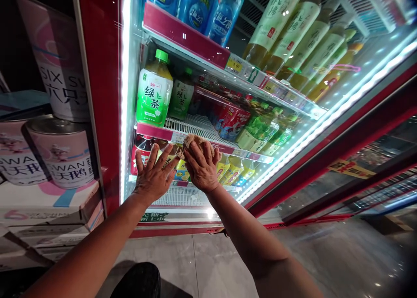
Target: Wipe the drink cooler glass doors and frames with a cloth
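Observation:
A lit drinks fridge with a red frame point(103, 115) stands before me, its shelves seen through what looks like a glass door with reflections on it. My right hand point(202, 167) presses a crumpled brownish cloth point(194, 140) against the glass at the height of a shelf edge. To the left of it, my left hand point(152, 175) lies flat with its fingers spread, holding nothing; its fingertips come close to the cloth. Behind the glass, just above my hands, is a green tea bottle point(154, 91) with a bright green cap.
Pink and white cans point(60, 152) stand on a stack of cartons point(48, 198) at my left. Pale-labelled bottles point(273, 20) and blue bottles point(195, 7) fill the top shelf. Another red-framed cooler point(358, 172) is at the right, above a grey tiled floor point(208, 263).

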Tool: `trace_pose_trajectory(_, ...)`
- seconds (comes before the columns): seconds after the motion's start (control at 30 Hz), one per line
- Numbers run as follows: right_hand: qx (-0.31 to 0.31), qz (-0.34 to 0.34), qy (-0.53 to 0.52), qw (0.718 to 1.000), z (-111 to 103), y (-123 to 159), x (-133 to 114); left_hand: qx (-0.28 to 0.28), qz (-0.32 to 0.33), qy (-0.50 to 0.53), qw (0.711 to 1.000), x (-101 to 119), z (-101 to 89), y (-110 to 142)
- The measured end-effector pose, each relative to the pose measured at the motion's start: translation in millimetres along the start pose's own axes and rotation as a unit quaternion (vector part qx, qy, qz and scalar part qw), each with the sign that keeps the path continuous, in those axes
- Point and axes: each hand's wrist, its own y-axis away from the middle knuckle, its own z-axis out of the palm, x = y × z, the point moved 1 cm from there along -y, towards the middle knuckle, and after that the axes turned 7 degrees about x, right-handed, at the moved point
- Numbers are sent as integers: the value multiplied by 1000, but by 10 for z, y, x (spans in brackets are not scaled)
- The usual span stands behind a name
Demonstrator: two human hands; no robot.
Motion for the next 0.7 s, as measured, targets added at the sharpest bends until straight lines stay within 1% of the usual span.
trace_pose_trajectory(0.2,-25,-4,20,999,30,-91,-155,-8,-13,-5,1000,-51,-50,59)
trace_pose_trajectory(0.37,-48,-20,-22,998,107,-115,-307,-13,-37,-5,999,-147,-118,165)
trace_pose_trajectory(0.47,-46,-18,-24,998,136,-255,-385,-13,-32,-12,999,-211,-149,212)
trace_pose_trajectory(0.57,-25,-2,-13,1000,178,-381,-496,-3,-32,-16,999,-275,-159,264)
trace_pose_trajectory(0.63,-16,-22,-16,1000,208,-387,-576,6,-34,-24,999,-323,-162,313)
trace_pose_trajectory(0.7,-25,-56,-26,998,233,-367,-637,10,-26,-32,999,-370,-170,366)
